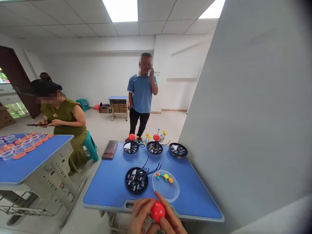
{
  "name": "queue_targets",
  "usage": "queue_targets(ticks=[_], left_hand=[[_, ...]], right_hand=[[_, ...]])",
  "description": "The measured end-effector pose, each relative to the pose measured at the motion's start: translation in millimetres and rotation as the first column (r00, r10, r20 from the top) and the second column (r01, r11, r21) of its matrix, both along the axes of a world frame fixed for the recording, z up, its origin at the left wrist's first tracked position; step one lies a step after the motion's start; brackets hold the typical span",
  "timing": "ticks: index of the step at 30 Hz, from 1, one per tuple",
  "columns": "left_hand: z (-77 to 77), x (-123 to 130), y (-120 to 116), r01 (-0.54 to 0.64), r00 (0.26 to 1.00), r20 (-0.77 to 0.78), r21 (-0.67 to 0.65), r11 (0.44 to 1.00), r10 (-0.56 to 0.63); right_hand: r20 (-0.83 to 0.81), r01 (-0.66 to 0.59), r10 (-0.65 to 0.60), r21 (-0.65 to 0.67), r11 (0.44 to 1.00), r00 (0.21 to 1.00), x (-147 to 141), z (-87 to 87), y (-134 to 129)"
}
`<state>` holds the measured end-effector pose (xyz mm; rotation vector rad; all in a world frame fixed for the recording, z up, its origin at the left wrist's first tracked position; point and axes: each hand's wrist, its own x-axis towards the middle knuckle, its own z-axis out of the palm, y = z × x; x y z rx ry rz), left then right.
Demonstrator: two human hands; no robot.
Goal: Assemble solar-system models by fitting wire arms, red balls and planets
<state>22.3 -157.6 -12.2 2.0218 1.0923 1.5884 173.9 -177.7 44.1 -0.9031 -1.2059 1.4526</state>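
A glossy red ball [158, 211] is held between my two hands at the table's front edge. The fingers of my left hand [140, 214] curl against its left side, and my right hand [170, 216] grips it from the right. Just beyond them lies a clear round plastic dish [177, 190] with several small coloured balls [166, 176] in it. To its left sits a round black base [133, 187] with bare black curved arms [152, 169] and no balls on them.
Along the table's [107, 185] far side stand two black bases with red balls [132, 137] and coloured balls on arms, plus a black disc [178, 149] without arms. A person in blue [142, 92] stands beyond. Another person [65, 113] sits left, beside a table with plastic tubs [19, 149].
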Motion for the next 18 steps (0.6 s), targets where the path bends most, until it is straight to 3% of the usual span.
queue_targets(ticks=[2, 5, 7, 10, 14, 18], left_hand=[[4.0, -9.5, 12.7, -0.029, 0.999, 0.034, -0.079, 0.996, 0.032], [13.3, -25.2, 42.3, -0.150, 0.977, 0.112, -0.242, 0.958, 0.182], [18.5, -31.5, 64.7, -0.192, 0.951, 0.175, -0.310, 0.931, 0.255], [21.2, -31.5, 90.7, -0.161, 0.943, 0.209, -0.394, 0.905, 0.258], [17.7, -22.8, 104.0, -0.088, 0.968, 0.175, -0.433, 0.897, 0.179], [13.3, -16.5, 106.3, -0.066, 0.975, 0.160, -0.451, 0.890, 0.153]], right_hand=[[0.085, 0.024, -0.029, 0.056, 0.998, 0.996, 0.3, 10.6, 15.9], [0.212, 0.010, -0.041, 0.147, 0.989, 0.976, 1.7, 34.2, 50.7], [0.311, -0.064, 0.005, 0.178, 0.982, 0.951, 1.3, 50.3, 77.9], [0.448, -0.219, 0.113, 0.192, 0.957, 0.887, -2.4, 68.2, 116.8], [0.668, -0.410, 0.209, 0.158, 0.898, 0.714, -8.3, 77.0, 158.2], [0.764, -0.531, 0.300, 0.065, 0.845, 0.571, -9.9, 70.6, 187.3]])
